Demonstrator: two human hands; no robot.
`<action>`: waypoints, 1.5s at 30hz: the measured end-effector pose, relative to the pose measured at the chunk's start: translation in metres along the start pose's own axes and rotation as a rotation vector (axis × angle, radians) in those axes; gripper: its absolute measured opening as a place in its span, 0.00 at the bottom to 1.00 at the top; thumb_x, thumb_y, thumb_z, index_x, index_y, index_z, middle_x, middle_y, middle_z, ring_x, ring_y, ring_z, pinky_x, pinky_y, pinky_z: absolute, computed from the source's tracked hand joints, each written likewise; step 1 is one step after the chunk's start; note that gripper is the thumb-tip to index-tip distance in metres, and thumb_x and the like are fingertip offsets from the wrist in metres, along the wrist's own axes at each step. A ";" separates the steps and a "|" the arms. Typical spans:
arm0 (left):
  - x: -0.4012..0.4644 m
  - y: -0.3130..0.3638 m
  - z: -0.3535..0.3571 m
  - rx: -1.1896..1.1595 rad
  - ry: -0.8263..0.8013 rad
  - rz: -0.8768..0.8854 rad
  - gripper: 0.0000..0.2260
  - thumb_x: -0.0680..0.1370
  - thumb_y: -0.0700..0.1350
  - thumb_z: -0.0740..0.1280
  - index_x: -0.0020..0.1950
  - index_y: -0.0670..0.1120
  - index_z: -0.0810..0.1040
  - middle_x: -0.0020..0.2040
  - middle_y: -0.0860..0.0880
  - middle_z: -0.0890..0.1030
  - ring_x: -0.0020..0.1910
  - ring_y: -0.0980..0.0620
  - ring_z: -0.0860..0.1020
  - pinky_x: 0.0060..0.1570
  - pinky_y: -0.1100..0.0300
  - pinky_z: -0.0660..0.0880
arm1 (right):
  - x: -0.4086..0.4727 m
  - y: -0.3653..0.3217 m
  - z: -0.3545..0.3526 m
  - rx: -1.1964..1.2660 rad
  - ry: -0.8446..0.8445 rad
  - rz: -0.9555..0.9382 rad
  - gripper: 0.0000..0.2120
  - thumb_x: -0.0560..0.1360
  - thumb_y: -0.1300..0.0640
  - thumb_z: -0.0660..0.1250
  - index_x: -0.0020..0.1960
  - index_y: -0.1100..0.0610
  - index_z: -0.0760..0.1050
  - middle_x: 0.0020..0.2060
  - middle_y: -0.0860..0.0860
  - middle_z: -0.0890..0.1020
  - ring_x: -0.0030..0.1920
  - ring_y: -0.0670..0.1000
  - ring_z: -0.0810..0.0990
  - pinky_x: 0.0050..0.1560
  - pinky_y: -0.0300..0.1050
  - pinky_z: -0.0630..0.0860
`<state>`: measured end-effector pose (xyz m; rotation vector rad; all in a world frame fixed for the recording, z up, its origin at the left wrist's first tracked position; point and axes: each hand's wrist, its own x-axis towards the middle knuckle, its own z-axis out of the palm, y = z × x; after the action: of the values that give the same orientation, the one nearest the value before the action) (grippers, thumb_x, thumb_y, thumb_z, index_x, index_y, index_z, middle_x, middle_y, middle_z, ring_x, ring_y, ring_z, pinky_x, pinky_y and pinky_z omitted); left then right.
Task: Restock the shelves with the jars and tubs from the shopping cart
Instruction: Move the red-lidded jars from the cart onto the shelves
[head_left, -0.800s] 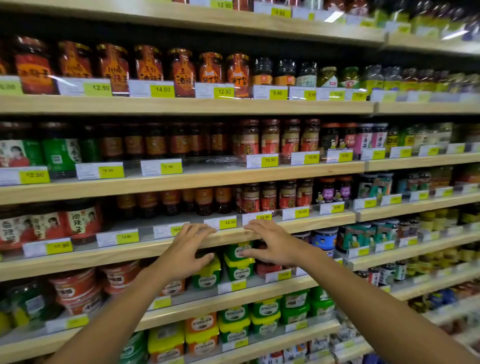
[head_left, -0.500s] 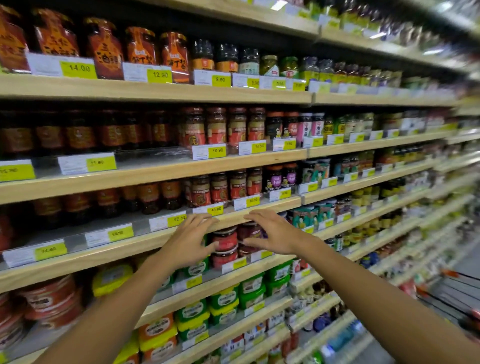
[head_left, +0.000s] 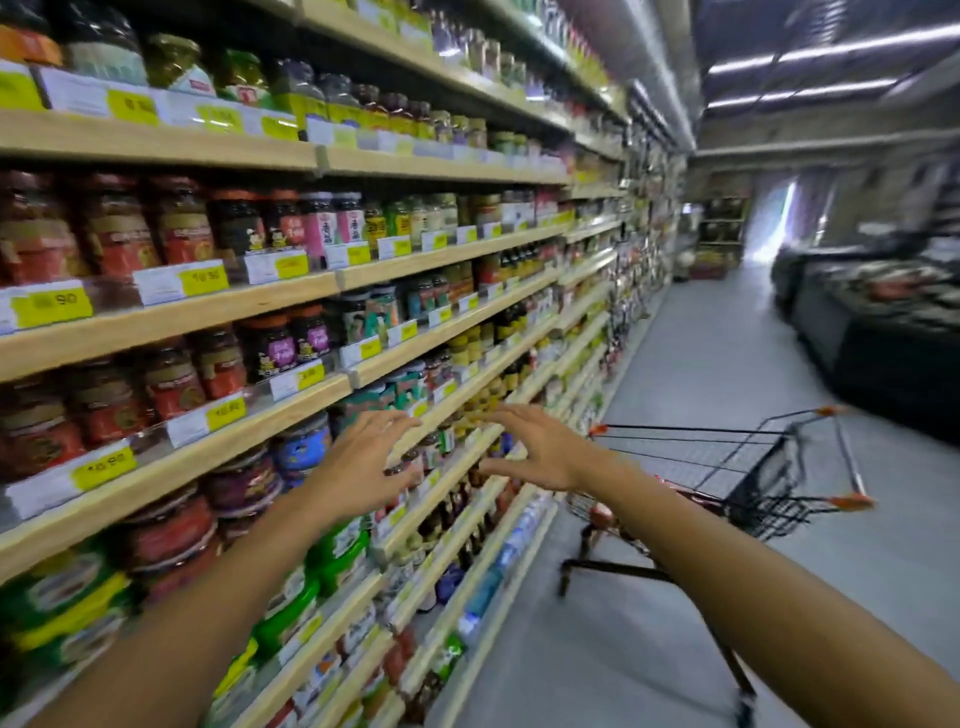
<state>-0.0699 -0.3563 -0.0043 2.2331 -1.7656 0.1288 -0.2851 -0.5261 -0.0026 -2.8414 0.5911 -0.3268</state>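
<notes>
Swung rightward off the wooden shelves (head_left: 332, 283), both empty, spread hands face the black wire shopping cart (head_left: 748, 467), right hand (head_left: 540, 449) nearer than left hand (head_left: 363, 462).

Pale wooden shelves (head_left: 291, 306), wire-metal cart (head_left: 748, 467)

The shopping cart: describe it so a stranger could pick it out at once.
Follow the long wall of shelves to the grey aisle floor on its right. There, just beyond the right hand, stands the shopping cart. It is the only black wire basket with orange corner caps, and the only thing standing in the aisle.
</notes>
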 end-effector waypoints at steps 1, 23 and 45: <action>0.012 0.016 0.006 -0.015 -0.008 0.027 0.27 0.81 0.60 0.62 0.78 0.57 0.60 0.79 0.53 0.59 0.79 0.49 0.55 0.75 0.47 0.57 | -0.013 0.016 -0.004 -0.004 0.012 0.037 0.37 0.79 0.34 0.62 0.81 0.50 0.59 0.81 0.52 0.59 0.80 0.54 0.56 0.79 0.57 0.57; 0.163 0.242 0.137 -0.234 -0.059 0.297 0.25 0.80 0.56 0.66 0.76 0.56 0.64 0.76 0.55 0.63 0.77 0.51 0.58 0.74 0.47 0.59 | -0.170 0.247 -0.054 -0.049 0.081 0.367 0.37 0.79 0.35 0.62 0.81 0.51 0.57 0.80 0.53 0.61 0.80 0.56 0.58 0.78 0.55 0.56; 0.419 0.236 0.294 -0.289 -0.237 0.368 0.27 0.80 0.54 0.66 0.77 0.54 0.62 0.78 0.53 0.61 0.78 0.50 0.56 0.74 0.47 0.58 | -0.059 0.488 -0.013 0.056 -0.003 0.657 0.38 0.76 0.33 0.65 0.80 0.47 0.59 0.79 0.52 0.63 0.79 0.53 0.59 0.77 0.54 0.59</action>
<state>-0.2272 -0.8806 -0.1403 1.7656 -2.1478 -0.3095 -0.5187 -0.9406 -0.1260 -2.4105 1.4205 -0.2096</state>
